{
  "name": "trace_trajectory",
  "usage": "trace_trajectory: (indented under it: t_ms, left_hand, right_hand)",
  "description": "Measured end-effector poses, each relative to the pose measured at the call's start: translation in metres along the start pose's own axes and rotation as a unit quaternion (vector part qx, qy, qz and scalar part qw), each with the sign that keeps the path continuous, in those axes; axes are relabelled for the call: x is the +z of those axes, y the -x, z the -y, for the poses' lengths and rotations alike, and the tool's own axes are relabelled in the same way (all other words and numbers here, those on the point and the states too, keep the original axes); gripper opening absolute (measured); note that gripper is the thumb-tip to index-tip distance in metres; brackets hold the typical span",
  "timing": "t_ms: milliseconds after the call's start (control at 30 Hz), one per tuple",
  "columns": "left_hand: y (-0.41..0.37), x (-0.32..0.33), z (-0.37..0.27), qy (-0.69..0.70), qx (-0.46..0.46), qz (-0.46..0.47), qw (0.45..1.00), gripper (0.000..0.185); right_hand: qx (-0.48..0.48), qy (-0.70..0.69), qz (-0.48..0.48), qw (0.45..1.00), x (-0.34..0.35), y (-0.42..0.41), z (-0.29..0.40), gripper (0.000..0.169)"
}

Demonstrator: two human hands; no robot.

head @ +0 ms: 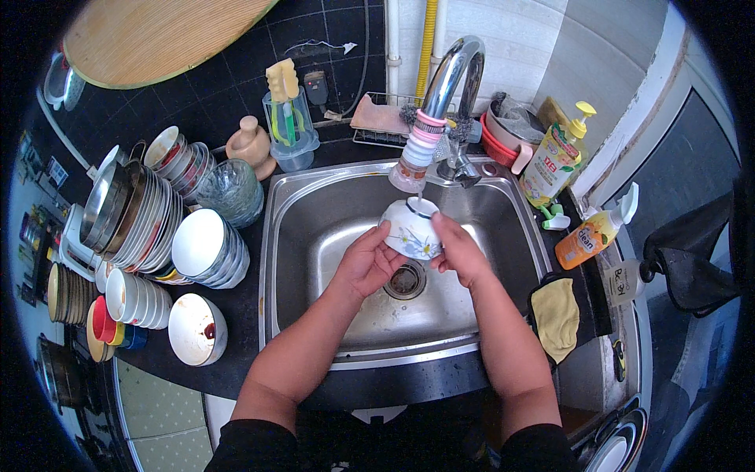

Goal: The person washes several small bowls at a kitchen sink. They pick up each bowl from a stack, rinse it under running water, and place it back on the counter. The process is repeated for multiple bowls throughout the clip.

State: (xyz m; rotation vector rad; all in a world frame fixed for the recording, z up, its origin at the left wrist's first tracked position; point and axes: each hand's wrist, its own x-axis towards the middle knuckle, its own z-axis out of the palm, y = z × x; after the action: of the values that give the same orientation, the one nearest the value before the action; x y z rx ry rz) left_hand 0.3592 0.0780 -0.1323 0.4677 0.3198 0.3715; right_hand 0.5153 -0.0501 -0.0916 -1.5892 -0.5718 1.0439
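Over the stainless steel sink [318,236], both hands hold a white flower-patterned bowl [411,233], turned so its foot ring faces up towards the faucet. My left hand [368,259] supports its left side and lower rim. My right hand [459,245] grips its right side, the thumb near the foot ring. A thin stream of water falls from the faucet's spray head [409,177] onto the base. The sink drain [405,279] shows just below the bowl. The fingertips behind the bowl are partly hidden.
Stacked plates [153,218], bowls [206,245] and a food-stained bowl [196,329] crowd the left counter. A mortar [249,144] stands behind. At right are a dish soap bottle [554,162], a spray bottle [587,239] and a yellow cloth [555,315].
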Motion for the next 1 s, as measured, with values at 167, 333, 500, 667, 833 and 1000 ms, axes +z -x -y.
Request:
trace_trajectory:
  t_ms: [167, 333, 500, 667, 833, 1000]
  left_hand:
    - [-0.003, -0.004, 0.002, 0.032, -0.001, -0.031, 0.999, 0.039]
    - [-0.003, -0.006, -0.002, 0.069, 0.021, -0.099, 0.992, 0.032]
    - [-0.003, -0.006, -0.002, 0.097, 0.029, -0.123, 0.987, 0.029]
    - [-0.003, -0.005, -0.002, 0.090, 0.029, -0.111, 0.989, 0.028]
    - [-0.004, -0.009, 0.000, 0.085, 0.024, -0.110, 0.990, 0.029]
    - [-0.001, -0.002, -0.003, 0.091, 0.037, -0.117, 0.988, 0.031]
  right_hand:
    - [-0.090, 0.106, -0.022, 0.990, 0.009, 0.004, -0.003, 0.086]
    - [-0.061, 0.049, 0.046, 0.996, 0.005, -0.003, -0.008, 0.087]
    - [-0.141, 0.163, 0.026, 0.976, 0.008, -0.001, -0.016, 0.080]
    - [-0.072, -0.039, 0.063, 0.995, 0.005, -0.005, -0.011, 0.078]
    - [-0.113, 0.087, 0.006, 0.990, 0.012, -0.010, -0.020, 0.071]
    - [-0.094, -0.083, 0.083, 0.989, 0.003, -0.002, -0.008, 0.076]
